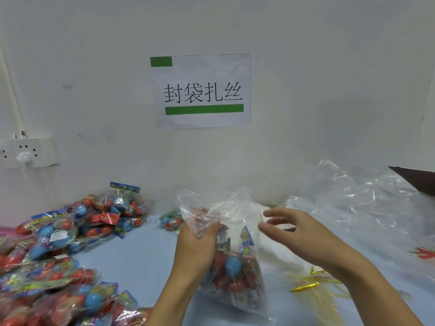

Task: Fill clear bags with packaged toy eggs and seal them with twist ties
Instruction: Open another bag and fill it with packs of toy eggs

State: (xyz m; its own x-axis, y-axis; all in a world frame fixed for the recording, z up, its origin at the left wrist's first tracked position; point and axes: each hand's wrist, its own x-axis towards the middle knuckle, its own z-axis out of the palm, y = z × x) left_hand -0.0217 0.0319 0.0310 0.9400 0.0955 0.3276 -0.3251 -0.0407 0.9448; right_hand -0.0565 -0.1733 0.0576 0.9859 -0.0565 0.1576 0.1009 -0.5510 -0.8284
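The clear bag (pixel 231 262), already loaded with egg packs, stands near the front middle of the worktop (pixel 150 262). The left hand (pixel 200 234) grips its gathered neck, apparently to keep the mouth bunched for tying. The right hand (pixel 292 229) hovers beside it, fingers loose and holding nothing. Gold twist ties (pixel 313 282) lie toward the front right; loose egg packs (pixel 70 234) heap along the left edge.
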